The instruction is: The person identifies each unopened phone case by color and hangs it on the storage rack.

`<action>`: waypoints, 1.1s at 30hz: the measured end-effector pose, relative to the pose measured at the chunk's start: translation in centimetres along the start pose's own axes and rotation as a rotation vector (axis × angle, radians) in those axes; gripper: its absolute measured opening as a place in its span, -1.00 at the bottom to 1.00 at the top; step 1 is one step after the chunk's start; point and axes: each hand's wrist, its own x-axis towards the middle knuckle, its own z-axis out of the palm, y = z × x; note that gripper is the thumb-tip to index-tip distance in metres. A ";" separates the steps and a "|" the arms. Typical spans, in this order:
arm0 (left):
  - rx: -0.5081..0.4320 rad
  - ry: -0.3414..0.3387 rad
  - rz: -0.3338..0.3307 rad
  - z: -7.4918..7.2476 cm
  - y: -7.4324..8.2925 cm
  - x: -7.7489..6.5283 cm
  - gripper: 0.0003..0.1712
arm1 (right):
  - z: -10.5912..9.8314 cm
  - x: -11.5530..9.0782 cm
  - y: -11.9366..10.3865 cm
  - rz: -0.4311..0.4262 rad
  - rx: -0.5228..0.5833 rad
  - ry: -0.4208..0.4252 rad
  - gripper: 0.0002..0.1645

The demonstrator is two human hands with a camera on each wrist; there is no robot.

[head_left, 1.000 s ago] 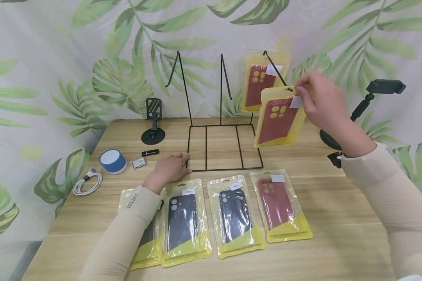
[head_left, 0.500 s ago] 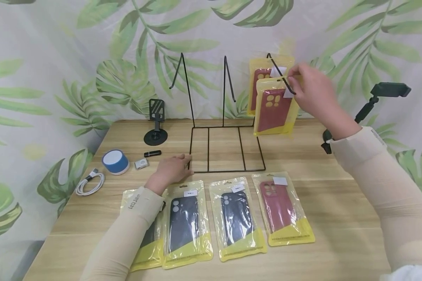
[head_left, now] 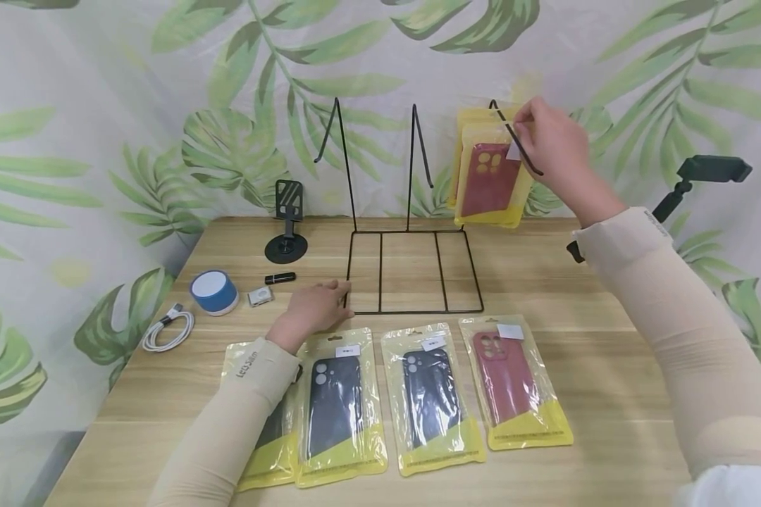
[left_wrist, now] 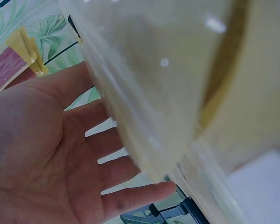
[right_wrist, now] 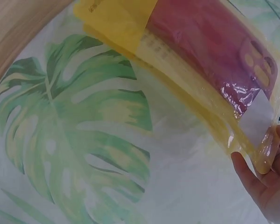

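Observation:
My right hand (head_left: 553, 141) holds the top corner of a packaged red phone case (head_left: 490, 179) in a clear and yellow bag. That bag hangs on the rack's right hook (head_left: 525, 151), close in front of another bagged case (head_left: 458, 158), mostly hidden behind it. In the right wrist view, the finger and thumb are at the corner of the phone case bag (right_wrist: 210, 56), beside its white label. My left hand (head_left: 320, 306) rests at the front left of the black wire rack (head_left: 380, 271), fingers extended. The left wrist view shows the palm (left_wrist: 42, 140) behind a blurred clear bag (left_wrist: 144, 84).
Several bagged cases lie in front of the rack, among them a red one (head_left: 506, 380) and a dark one (head_left: 431, 394). Left are a blue speaker (head_left: 214, 292), white cable (head_left: 170, 329) and black phone stand (head_left: 287, 243). A black holder (head_left: 678, 190) stands at the right.
My right hand has moved the bagged red case back along the right hook, up to the bag behind it. My left hand stays at the rack base. The head view has shifted slightly.

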 end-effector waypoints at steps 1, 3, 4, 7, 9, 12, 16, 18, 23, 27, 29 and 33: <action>0.003 0.002 0.002 0.0 0.1 0.0 -0.25 | 0.0 0.2 0.1 0.012 -0.004 -0.003 -0.56; 0.004 0.003 0.003 0.0 0.1 0.1 -0.25 | 0.1 0.5 0.2 0.031 -0.001 -0.007 -0.55; 0.006 0.004 0.005 0.0 0.2 0.1 -0.25 | 0.2 0.7 0.3 0.039 -0.003 -0.007 -0.55; 0.008 0.007 0.004 0.0 0.3 0.2 -0.25 | 0.2 1.0 0.5 0.053 -0.002 -0.002 -0.55; 0.004 0.008 0.004 0.0 0.3 0.2 -0.25 | 0.3 1.1 0.6 0.058 -0.004 0.005 -0.56; 0.005 0.011 0.006 0.0 0.4 0.3 -0.25 | 0.3 1.1 0.7 0.066 -0.008 0.011 -0.55; 0.004 0.007 0.007 0.0 0.4 0.4 -0.25 | 0.3 0.6 0.8 0.034 -0.015 0.055 -0.55; 0.005 0.003 0.007 0.0 0.4 0.4 -0.25 | 0.2 0.0 1.0 -0.012 -0.021 0.101 -0.56; 0.013 -0.002 0.007 -0.3 0.2 0.4 -0.24 | 0.2 -2.5 1.8 -0.144 -0.025 0.222 -0.60; 0.014 -0.002 0.009 -0.4 0.0 0.5 -0.25 | 0.3 -4.9 2.4 -0.193 -0.004 0.285 -0.59; 0.011 -0.005 0.012 -0.4 -0.1 0.6 -0.25 | 0.5 -6.2 2.6 -0.204 0.003 0.309 -0.58; 0.006 -0.013 0.011 -0.4 -0.3 0.5 -0.25 | 1.3 -9.0 2.8 -0.181 -0.005 0.303 -0.54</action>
